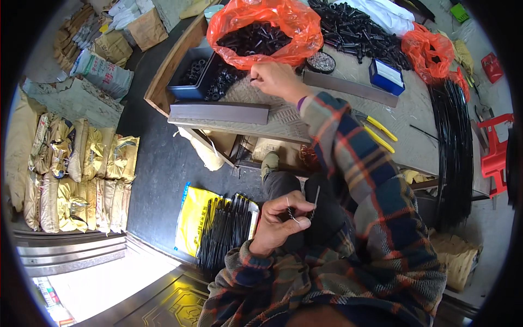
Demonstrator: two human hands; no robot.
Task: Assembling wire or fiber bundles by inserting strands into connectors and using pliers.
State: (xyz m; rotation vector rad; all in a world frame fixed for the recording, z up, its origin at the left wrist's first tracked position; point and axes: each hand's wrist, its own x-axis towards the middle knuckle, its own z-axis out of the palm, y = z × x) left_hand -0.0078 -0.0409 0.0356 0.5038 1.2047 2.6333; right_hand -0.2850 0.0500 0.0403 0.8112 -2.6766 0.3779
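Note:
Above my lap, my left hand (280,220) is closed in a pinch on thin wires (317,196), some silver, with dark twisted lengths near the fingertips. Their exact kind is too small to tell. My right hand (278,80) reaches over the workbench (297,120) with its fingers pinched together. A small black piece (253,80) shows at its fingertips. Just beyond that hand stands an orange-red plastic bag (309,27) holding many short black tubular parts (253,41). Small black fittings (220,82) lie loose to the left of the hand.
On the bench are a dark blue bin (177,92), a dish of small silver parts (321,62), a blue box (387,76), metal bars (218,113) and yellow-handled pliers (380,133). Long black rods (452,147) hang at right. More rods (224,229) lie on a yellow bag (190,218).

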